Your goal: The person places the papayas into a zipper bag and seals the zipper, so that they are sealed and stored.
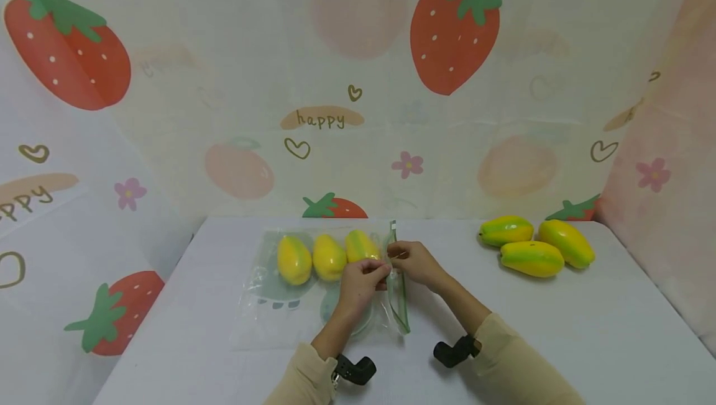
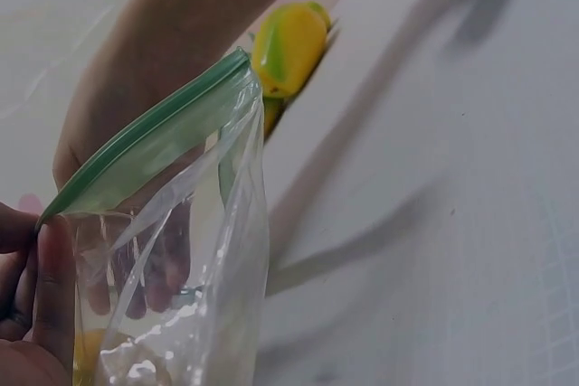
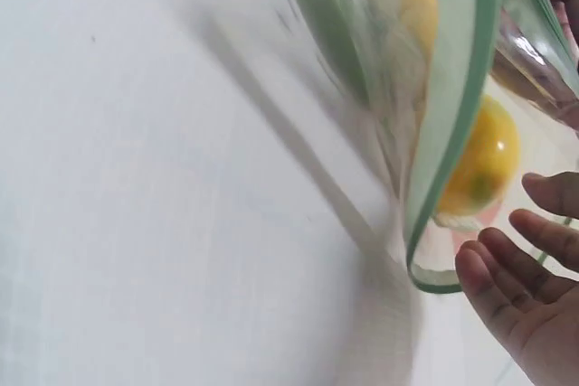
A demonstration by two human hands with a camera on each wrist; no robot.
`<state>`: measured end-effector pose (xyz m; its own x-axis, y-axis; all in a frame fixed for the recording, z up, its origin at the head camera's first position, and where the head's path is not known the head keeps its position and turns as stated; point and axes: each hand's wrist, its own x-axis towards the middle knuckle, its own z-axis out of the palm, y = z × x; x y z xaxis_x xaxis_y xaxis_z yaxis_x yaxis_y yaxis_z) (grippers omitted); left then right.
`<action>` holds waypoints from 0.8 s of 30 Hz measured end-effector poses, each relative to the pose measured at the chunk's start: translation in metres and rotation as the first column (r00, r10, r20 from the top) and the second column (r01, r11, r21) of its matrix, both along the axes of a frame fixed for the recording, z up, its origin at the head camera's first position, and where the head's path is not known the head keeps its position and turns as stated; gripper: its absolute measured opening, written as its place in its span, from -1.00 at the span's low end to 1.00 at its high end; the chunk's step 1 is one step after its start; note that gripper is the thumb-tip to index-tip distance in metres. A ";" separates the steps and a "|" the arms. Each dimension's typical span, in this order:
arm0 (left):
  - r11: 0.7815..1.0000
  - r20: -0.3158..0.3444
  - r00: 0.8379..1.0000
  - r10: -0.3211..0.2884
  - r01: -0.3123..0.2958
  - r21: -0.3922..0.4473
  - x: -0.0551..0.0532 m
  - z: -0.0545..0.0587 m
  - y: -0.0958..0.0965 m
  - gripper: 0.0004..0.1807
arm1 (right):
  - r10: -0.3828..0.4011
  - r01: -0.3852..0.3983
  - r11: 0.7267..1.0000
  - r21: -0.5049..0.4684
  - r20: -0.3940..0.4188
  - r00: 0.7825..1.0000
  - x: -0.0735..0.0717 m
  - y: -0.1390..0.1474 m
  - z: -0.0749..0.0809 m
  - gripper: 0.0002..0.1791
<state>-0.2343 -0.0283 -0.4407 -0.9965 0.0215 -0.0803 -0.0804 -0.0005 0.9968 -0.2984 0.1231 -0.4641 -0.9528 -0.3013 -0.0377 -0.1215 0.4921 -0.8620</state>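
Observation:
A clear zip bag [image 1: 252,324] with a green zip edge [image 1: 401,312] lies on the table, its mouth to the right. Three shiny yellow-green papayas sit in a row inside, the middle one [image 1: 329,258] between two others. My left hand [image 1: 358,282] reaches over the bag and pinches its green edge between thumb and fingers, as the left wrist view shows at the zip strip [image 2: 149,124]. Right at the bag's mouth is my right hand [image 1: 418,263]. In the right wrist view its fingers [image 3: 507,264] are loosely bent and spread from the thumb, beside the green rim, gripping nothing.
Three more papayas [image 1: 531,259] lie grouped at the back right of the white table [image 1: 475,380]. A curtain [image 1: 252,69] printed with strawberries and hearts stands behind and on both sides. Black camera mounts [image 1: 358,370] sit on both wrists.

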 end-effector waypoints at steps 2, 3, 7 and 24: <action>1.000 -0.003 1.000 -0.002 0.002 0.002 0.003 0.004 0.000 -0.75 | 0.008 -0.007 1.000 0.019 -0.007 1.000 0.001 0.004 0.004 -0.66; 1.000 -0.002 1.000 -0.003 0.003 0.004 0.001 0.001 0.000 -0.75 | 0.013 -0.012 1.000 0.026 -0.008 1.000 0.001 0.006 0.005 -0.66; 1.000 0.005 1.000 0.004 -0.004 0.009 -0.010 -0.018 0.001 -0.73 | 0.021 -0.021 0.998 0.051 -0.004 1.000 -0.001 0.016 0.009 -0.65; 1.000 0.009 1.000 0.023 -0.023 0.007 -0.013 -0.028 0.001 -0.73 | 0.020 -0.015 0.982 0.186 -0.027 0.999 -0.004 0.058 0.031 -0.57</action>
<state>-0.2470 -0.0268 -0.4684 -0.9960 -0.0005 -0.0895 -0.0895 -0.0091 0.9959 -0.3029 0.1807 -0.4332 -0.9488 -0.3085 -0.0677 -0.1548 0.6409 -0.7518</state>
